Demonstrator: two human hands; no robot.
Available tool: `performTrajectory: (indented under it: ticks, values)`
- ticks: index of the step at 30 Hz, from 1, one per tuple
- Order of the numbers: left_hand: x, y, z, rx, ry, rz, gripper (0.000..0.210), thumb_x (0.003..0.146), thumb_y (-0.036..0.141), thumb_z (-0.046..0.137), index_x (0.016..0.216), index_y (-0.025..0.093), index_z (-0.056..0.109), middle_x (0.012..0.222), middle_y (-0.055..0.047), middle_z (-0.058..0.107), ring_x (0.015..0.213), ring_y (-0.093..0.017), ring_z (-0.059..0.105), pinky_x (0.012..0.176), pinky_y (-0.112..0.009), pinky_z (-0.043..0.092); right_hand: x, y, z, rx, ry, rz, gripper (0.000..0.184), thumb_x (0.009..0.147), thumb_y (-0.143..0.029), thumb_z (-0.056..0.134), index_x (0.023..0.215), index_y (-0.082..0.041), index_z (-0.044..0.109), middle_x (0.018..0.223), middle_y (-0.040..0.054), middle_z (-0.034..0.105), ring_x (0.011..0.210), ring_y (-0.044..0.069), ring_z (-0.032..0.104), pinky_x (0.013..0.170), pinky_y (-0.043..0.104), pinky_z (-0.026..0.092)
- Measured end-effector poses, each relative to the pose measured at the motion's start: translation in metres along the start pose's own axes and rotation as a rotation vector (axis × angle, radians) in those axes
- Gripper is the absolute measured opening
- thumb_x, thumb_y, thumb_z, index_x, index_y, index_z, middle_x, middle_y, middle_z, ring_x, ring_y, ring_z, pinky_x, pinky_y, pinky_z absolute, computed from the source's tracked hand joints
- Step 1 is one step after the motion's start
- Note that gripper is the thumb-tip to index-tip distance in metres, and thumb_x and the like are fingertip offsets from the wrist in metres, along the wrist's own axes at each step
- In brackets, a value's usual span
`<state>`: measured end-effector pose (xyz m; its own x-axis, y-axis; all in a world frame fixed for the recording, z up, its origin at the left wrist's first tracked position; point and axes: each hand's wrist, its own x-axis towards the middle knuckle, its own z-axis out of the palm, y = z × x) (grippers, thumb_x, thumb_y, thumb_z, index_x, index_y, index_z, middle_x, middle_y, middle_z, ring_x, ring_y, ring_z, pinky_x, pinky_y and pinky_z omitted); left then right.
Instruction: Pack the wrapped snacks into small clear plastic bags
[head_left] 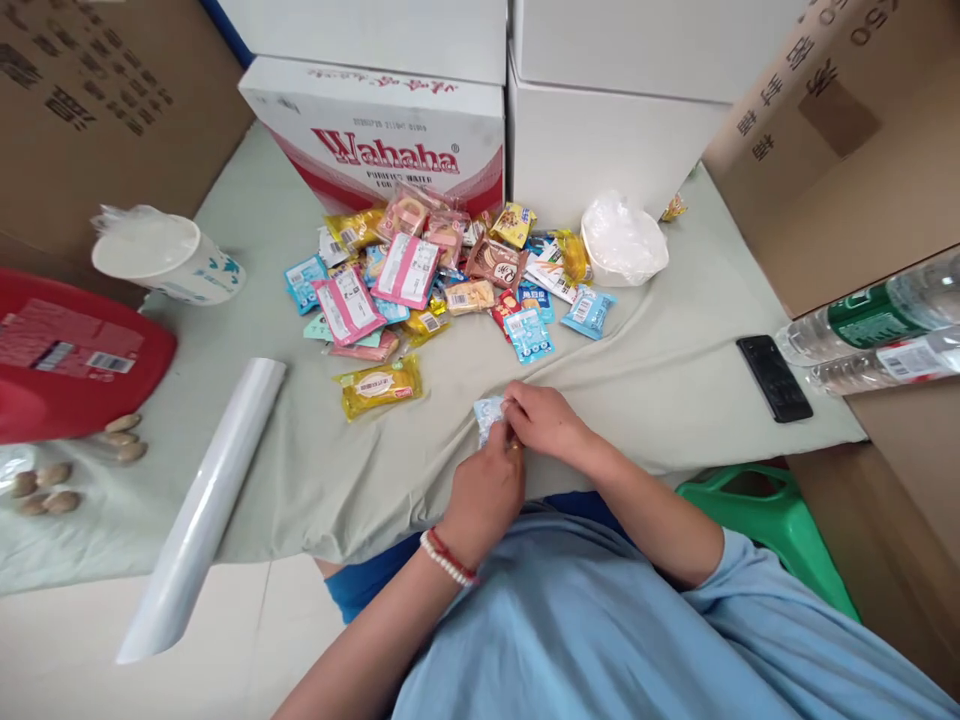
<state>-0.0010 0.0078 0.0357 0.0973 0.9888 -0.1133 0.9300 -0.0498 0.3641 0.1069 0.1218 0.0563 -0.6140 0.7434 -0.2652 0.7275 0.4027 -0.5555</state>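
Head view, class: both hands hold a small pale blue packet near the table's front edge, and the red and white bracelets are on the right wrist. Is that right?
Not quite: the head view shows the red and white bracelets on the left wrist. The left hand and right hand do both hold the small pale blue packet near the table's front edge.

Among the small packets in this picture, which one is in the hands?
The pale blue packet nearest the blue shirt, gripped by the left hand and right hand; neither touches the other packets, which lie farther back on the table.
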Motion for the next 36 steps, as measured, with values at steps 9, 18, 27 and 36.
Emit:
performTrajectory:
  ticks: [9,18,27,36]
  values:
    - [0.013,-0.051,0.004,-0.174,0.309,-0.273,0.044,0.099,0.053,0.05,0.108,0.015,0.07,0.106,-0.014,0.068,0.09,-0.029,0.066,0.076,-0.042,0.055,-0.006,0.011,0.018,-0.054,0.069,-0.112,0.013,0.107,-0.024,0.043,0.105,-0.02,0.055,0.105,0.0083,0.071,0.093,0.021,0.063,0.078,0.031,0.044]
    - [0.01,-0.006,0.011,-0.116,0.641,0.082,0.028,0.099,0.026,0.058,0.126,0.02,0.059,0.123,-0.016,0.063,0.11,-0.03,0.066,0.09,-0.045,0.059,-0.056,0.02,0.018,0.806,0.213,0.005,0.029,0.109,-0.05,0.039,0.099,-0.025,0.051,0.077,-0.0019,0.062,0.068,0.016,0.064,0.071,0.03,0.055]
    - [0.025,0.03,0.018,-0.134,0.497,0.641,0.053,0.088,0.002,0.055,0.14,0.013,0.058,0.128,-0.016,0.074,0.134,-0.03,0.062,0.105,-0.043,0.059,-0.101,0.058,0.019,1.133,0.342,0.284,0.048,0.094,-0.072,0.06,0.101,-0.024,0.057,0.091,0.0018,0.062,0.083,0.018,0.061,0.075,0.032,0.056]
    - [0.038,-0.023,0.015,-0.175,0.365,0.644,0.059,0.091,0.008,0.058,0.147,0.027,0.057,0.139,-0.01,0.07,0.139,-0.027,0.059,0.109,-0.046,0.057,-0.082,0.167,-0.077,0.977,0.8,0.392,0.034,0.088,-0.047,0.071,0.111,-0.025,0.06,0.108,0.005,0.07,0.095,0.022,0.067,0.084,0.036,0.056]
